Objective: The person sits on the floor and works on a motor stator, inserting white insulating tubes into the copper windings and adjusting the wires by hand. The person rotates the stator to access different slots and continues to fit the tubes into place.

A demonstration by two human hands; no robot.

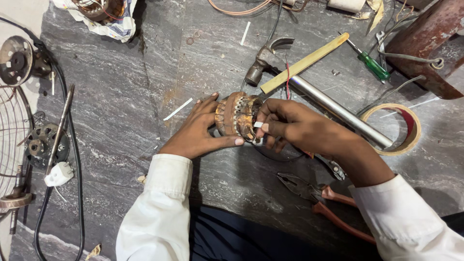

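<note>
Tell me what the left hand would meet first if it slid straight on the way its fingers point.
The left hand points up and to the right, and already rests against the copper-wound motor stator. Past that, the claw hammer's head lies roughly in line, though depth is hard to judge.

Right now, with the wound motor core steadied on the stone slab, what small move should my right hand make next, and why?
Probably press the small white strip a little further into the copper-wound core. The right hand pinches the strip at the core's open face, and the left hand braces the core on the far side, so it looks steady enough for a gentle push.
</note>
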